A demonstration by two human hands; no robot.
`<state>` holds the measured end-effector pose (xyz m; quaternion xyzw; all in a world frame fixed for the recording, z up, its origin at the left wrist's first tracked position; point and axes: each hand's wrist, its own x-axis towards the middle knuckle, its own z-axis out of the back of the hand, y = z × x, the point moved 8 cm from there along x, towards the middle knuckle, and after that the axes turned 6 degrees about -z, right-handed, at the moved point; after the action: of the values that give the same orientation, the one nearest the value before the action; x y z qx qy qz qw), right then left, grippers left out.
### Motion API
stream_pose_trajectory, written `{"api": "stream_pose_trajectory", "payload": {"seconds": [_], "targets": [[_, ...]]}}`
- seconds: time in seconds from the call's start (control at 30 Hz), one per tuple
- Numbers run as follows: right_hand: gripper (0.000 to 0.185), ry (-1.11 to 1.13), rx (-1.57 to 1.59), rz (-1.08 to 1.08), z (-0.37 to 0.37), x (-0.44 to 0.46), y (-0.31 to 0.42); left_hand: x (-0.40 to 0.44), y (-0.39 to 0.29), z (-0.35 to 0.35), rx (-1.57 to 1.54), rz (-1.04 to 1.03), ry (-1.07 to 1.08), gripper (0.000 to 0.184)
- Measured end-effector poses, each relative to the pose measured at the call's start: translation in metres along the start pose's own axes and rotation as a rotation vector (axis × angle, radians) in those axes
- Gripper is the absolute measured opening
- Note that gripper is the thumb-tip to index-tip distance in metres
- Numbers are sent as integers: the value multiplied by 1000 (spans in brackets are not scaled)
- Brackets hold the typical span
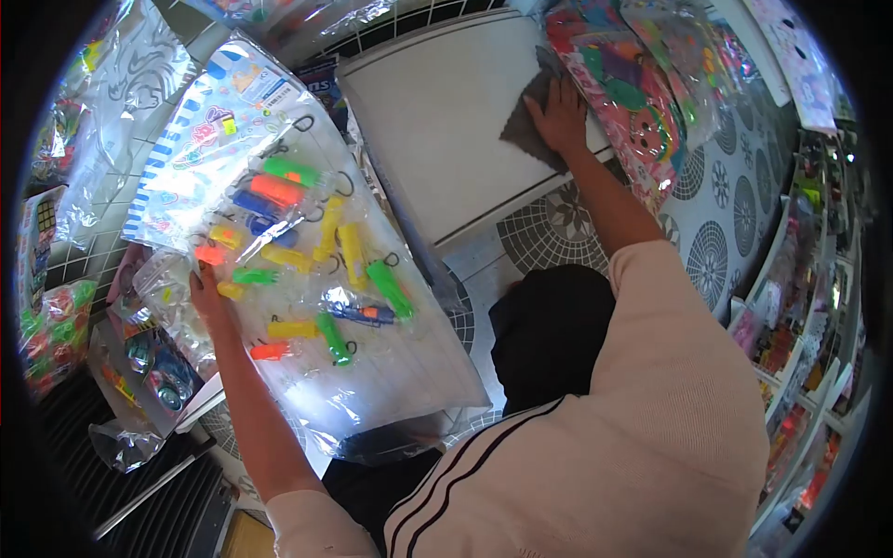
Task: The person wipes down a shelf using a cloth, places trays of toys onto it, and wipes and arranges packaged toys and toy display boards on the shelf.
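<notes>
My left hand (210,296) grips the left edge of a big clear plastic bag (391,409); some of its fingertips are hidden there. Small yellow, green, orange and blue tube-shaped pieces with dark loops lie spread through the bag, several of each colour. Under its upper part shows a blue-and-white printed package (200,139) with a price sticker. Farther off, my right hand (561,116) lies flat, fingers apart, on a dark grey cloth (532,126). That cloth rests on the right part of a white flat-topped surface (446,112).
Bagged colourful toys (642,102) lean just right of the white surface. Shelves of small goods (800,353) line the far right. More packages (60,325) and a black slatted panel (139,493) stand at left. The floor (707,260) has patterned tiles.
</notes>
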<state>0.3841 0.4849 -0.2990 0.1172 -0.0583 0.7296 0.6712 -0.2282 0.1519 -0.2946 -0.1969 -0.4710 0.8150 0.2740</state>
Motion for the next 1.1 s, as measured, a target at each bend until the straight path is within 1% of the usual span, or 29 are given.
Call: {"api": "stream_pose_trajectory", "payload": {"seconds": [0.1,0.17,0.2,0.3,0.37,0.4,0.43,0.47,0.53,0.6,0.7,0.73,0.77,0.8,0.87,0.9,1.0,1.03,1.1], "targets": [[80,20,30,-52,24,-41,-23,3,-8,0,132,-40,49,57],[77,4,-28,-152,33,-70,-37,-1,-20,-2,200,-40,72,60],[76,3,-56,-197,34,-78,-41,-6,-28,-4,177,-42,61,60],[70,32,-135,-206,41,-89,-16,-15,-44,-6,135,-51,36,61],[67,144,-125,-12,47,-103,36,-15,-43,-7,130,-68,27,62],[66,121,23,120,56,-115,66,-14,-41,-7,147,-62,33,62],[66,114,89,260,59,-128,98,-11,-38,-7,162,-58,39,63],[64,262,100,336,69,-138,131,-9,-38,-8,176,-53,43,63],[66,273,153,691,67,-171,179,-10,-42,-10,152,-60,67,65],[67,251,205,809,66,-181,193,-11,-41,-7,127,-66,65,66],[66,275,332,715,66,-142,159,-14,-37,-6,61,-61,64,66],[65,211,374,593,55,-123,131,-18,-39,-6,31,-47,79,66],[64,160,309,463,48,-101,100,-22,-41,-7,1,-35,91,66],[68,114,296,367,35,-81,66,-25,-44,-6,-4,-40,86,65],[76,183,58,59,23,-59,8,-27,-47,-5,-10,-46,80,65],[78,272,33,-56,24,-55,-9,-26,-46,-3,11,-47,84,65],[80,365,-25,-231,17,-59,-10,-26,-43,-8,43,-31,100,66],[81,415,-58,-181,20,-63,8,-26,-46,-9,38,-19,101,66],[78,455,-78,24,24,-80,49,-24,-43,-9,43,-22,104,66]]}}
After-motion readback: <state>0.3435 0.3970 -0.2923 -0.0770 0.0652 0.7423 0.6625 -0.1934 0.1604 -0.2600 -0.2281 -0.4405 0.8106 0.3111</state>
